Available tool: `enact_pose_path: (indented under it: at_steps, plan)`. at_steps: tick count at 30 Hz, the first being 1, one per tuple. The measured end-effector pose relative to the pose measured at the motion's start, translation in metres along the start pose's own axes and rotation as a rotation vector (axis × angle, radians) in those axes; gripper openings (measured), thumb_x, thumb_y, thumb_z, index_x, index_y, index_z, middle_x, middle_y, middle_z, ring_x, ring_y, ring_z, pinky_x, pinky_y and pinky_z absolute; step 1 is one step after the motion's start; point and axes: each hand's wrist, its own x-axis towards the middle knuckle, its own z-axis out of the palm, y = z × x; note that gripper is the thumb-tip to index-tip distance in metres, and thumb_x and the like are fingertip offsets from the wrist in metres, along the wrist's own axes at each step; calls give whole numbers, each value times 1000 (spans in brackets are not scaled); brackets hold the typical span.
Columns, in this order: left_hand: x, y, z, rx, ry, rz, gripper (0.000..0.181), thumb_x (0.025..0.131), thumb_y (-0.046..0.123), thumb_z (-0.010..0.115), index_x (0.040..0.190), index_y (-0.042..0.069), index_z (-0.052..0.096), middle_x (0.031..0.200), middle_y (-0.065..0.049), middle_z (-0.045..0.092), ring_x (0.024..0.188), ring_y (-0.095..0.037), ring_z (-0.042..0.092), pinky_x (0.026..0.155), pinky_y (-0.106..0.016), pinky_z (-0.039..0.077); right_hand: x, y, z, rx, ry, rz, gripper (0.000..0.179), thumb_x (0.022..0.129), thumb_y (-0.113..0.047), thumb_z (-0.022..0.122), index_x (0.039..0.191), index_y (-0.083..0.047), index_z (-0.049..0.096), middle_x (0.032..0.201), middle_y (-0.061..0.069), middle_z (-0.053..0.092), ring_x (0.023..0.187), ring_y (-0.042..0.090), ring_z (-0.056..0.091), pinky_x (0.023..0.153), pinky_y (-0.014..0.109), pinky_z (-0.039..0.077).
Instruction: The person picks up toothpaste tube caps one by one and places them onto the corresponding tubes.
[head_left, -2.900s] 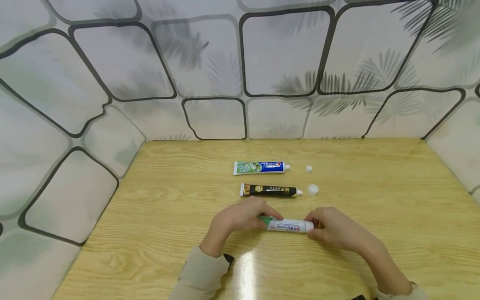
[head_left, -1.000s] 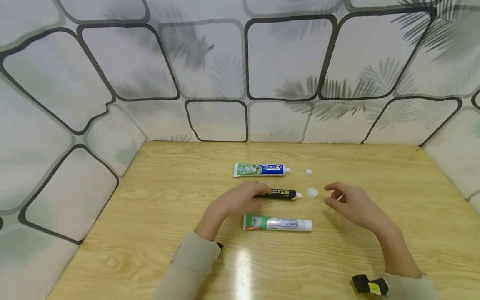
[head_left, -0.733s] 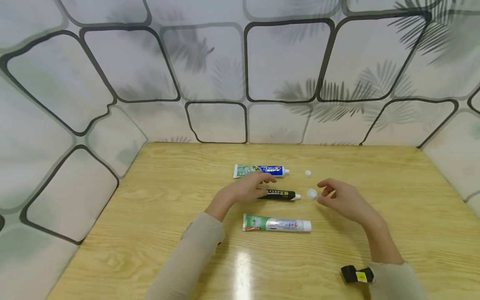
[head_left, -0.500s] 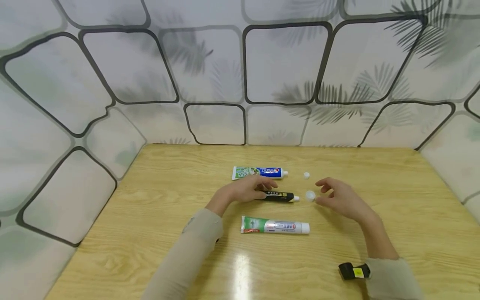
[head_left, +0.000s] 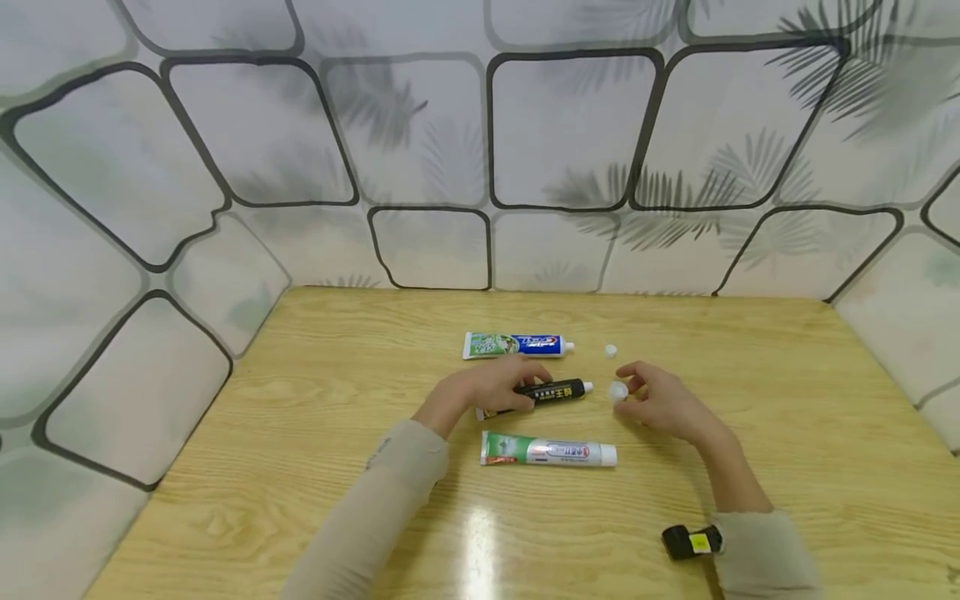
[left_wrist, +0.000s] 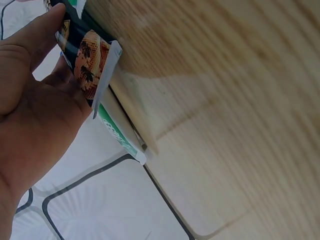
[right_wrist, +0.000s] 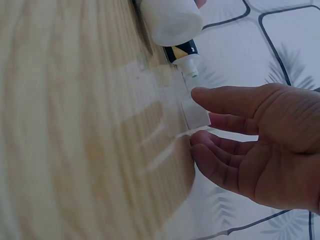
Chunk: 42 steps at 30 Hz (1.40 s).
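In the head view, my left hand grips a black toothpaste tube by its middle, with the uncapped white nozzle pointing right. Its honeycomb-printed tail sticks out beside the palm in the left wrist view. The tube lies at a slant. My right hand is at a clear white cap just right of that nozzle. Thumb and index finger stand on either side of the cap, very close to it; whether they press on it cannot be told.
A blue-and-green toothpaste tube, uncapped, lies behind, with a small white cap to its right. In front lies a green-and-white toothpaste tube with its white cap on. Patterned walls enclose the wooden table.
Both hands have left the green-and-white tube, now capped. My left hand has taken hold of the black tube and turned it to a slant. My right hand has moved left to the clear cap.
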Motion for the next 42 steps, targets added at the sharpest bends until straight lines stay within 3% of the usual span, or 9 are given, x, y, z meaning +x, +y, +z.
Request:
enact_pose_path:
  at_steps: [6, 9, 13, 17, 21, 26, 35, 42]
  plan:
    - [2, 5, 4, 22, -13, -25, 48, 97, 11, 63, 143, 10, 50, 137, -9, 56, 126, -23, 53, 106, -35, 41, 2, 5, 5, -53, 65, -22, 46, 89, -15, 71, 125, 8, 55, 105, 16, 59, 88, 24, 55, 72, 34, 46]
    - [2, 6, 6, 10, -27, -43, 52, 99, 11, 61, 148, 15, 45, 143, -8, 51, 131, -23, 49, 109, -36, 39, 2, 6, 6, -63, 90, -27, 40, 89, -15, 71, 120, 7, 59, 102, 14, 61, 87, 23, 55, 72, 35, 45]
    - [4, 9, 9, 60, -27, -58, 56, 99, 9, 57, 151, 22, 40, 150, -5, 44, 133, -21, 47, 110, -36, 38, 1, 7, 6, -62, 100, -22, 35, 90, -16, 71, 116, 5, 61, 101, 13, 62, 88, 23, 56, 73, 35, 46]
    - [6, 14, 13, 114, 5, -76, 56, 98, 7, 54, 150, 23, 41, 145, -7, 46, 126, -19, 49, 109, -36, 39, 0, 9, 5, -50, 104, -15, 36, 91, -18, 69, 118, 4, 61, 101, 12, 61, 89, 24, 56, 74, 35, 46]
    - [5, 15, 14, 107, 48, -77, 57, 100, 9, 53, 153, 21, 39, 139, -10, 47, 115, -17, 51, 102, -33, 44, -1, 9, 3, -36, 107, -1, 35, 93, -19, 67, 119, 3, 60, 103, 13, 61, 89, 24, 58, 72, 34, 47]
    - [-2, 21, 9, 6, 114, 0, 58, 100, 9, 54, 154, 19, 37, 133, -12, 46, 107, -19, 47, 90, -31, 44, -7, -1, -1, 10, 136, 1, 34, 95, -19, 66, 120, 3, 59, 105, 16, 62, 82, 22, 61, 66, 32, 52]
    - [-19, 35, 1, -262, 232, 161, 56, 100, 3, 54, 152, 19, 40, 143, -6, 48, 107, -18, 48, 87, -31, 42, -25, -25, -13, 24, 234, -91, 39, 97, -22, 65, 127, 1, 57, 117, 19, 63, 83, 19, 64, 62, 29, 53]
    - [-38, 42, 0, -501, 301, 226, 52, 102, 9, 55, 151, 22, 43, 132, -8, 54, 80, -21, 52, 66, -27, 43, -41, -43, -19, -6, 288, -145, 39, 97, -26, 65, 127, -2, 59, 113, 14, 65, 84, 19, 64, 63, 30, 53]
